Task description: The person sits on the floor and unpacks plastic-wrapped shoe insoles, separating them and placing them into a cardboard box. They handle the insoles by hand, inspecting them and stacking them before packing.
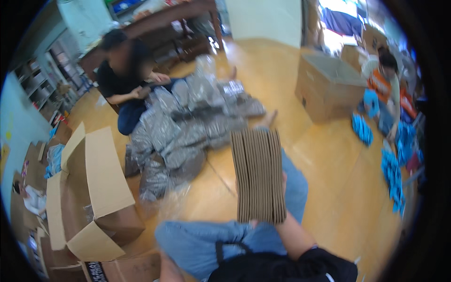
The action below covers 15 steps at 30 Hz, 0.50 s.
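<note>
I am looking down at an open cardboard box [94, 188] well off to the left of the hand, on the wooden floor [338, 188]. Farther ahead, a heap of silver foil bags [188, 122] is lying in front of a seated co-worker [124, 75]. The stack of cardboard sheets [258, 176] is resting on my lap, its long axis running straight away from me. My right hand [282, 197] is gripping the stack's near right edge, mostly hidden behind it. My left hand is not showing, so the right is nearer.
</note>
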{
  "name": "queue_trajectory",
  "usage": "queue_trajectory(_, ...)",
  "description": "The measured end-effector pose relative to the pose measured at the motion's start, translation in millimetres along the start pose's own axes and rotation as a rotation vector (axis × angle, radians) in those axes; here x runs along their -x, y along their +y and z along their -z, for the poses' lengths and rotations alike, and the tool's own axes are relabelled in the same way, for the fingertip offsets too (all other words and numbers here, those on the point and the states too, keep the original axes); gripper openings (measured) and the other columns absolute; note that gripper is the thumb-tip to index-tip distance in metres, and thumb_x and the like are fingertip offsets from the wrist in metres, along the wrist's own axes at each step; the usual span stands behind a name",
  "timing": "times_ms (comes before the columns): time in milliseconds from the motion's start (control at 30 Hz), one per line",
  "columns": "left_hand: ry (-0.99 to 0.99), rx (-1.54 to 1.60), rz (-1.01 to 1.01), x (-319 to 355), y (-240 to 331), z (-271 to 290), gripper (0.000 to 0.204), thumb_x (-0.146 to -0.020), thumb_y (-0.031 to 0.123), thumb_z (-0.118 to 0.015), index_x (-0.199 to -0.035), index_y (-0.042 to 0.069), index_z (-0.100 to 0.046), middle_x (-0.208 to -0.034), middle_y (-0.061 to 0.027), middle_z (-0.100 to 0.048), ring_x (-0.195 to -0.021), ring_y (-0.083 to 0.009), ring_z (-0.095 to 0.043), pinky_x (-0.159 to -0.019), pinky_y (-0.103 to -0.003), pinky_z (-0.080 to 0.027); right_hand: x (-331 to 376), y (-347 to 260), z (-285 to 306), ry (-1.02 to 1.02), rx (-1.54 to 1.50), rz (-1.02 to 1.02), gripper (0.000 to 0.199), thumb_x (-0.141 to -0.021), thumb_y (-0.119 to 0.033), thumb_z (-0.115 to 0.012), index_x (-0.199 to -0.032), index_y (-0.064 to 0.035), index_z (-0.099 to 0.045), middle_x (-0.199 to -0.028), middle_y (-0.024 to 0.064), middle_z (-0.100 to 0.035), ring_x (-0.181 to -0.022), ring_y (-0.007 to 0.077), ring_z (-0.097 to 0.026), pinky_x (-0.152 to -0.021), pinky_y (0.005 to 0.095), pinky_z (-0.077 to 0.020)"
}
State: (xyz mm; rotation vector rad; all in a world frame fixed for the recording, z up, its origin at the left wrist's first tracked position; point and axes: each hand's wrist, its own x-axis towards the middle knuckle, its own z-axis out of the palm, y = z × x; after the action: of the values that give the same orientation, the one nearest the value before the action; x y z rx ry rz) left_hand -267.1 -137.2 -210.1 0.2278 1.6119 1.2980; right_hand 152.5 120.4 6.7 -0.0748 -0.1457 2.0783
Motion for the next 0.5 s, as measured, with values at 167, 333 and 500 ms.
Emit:
queue_trajectory(167, -0.112, -0.518, 0.131, 35, -7, 7, 0.036, -0.089, 0.009, -0.052, -0.124, 0.0, -0.052, -0.113, -0.0141, -0.062, -0.103, -0.0277, -0.059, -0.094, -0.039, -0.046, -1, 1, -2, -0.181, -0.143, -0.05, 0.062, -0.088, -0.051, -0.052, -0.132, -0.0065, -0.051, -0.128, 0.0153, -0.056, -0.113, 0.0337, -0.057, -0.095, 0.0466, -0.0488)
queue_trajectory(333, -0.101, -0.672, 0.126, 60, -7, 25, 0.036, -0.089, 0.006, -0.053, -0.124, -0.001, -0.052, -0.113, -0.014, -0.062, -0.102, -0.0264, -0.059, -0.094, -0.038, -0.046, -6, 6, -3, -0.276, -0.355, -0.052, 0.057, -0.089, -0.047, -0.054, -0.129, -0.0058, -0.054, -0.125, 0.0147, -0.058, -0.113, 0.0317, -0.058, -0.094, 0.0459, -0.0496)
queue_trajectory(500, 0.141, -0.575, -0.261, 69, 40, 11, 0.04, -0.09, -0.005, -0.048, -0.13, -0.004, -0.046, -0.123, -0.0152, -0.056, -0.111, -0.0229, -0.055, -0.095, -0.033, -0.043, -18, 9, -1, -0.307, -0.44, -0.073, 0.053, -0.089, -0.043, -0.055, -0.126, -0.0052, -0.056, -0.123, 0.0141, -0.06, -0.112, 0.0298, -0.059, -0.093, 0.0451, -0.0503)
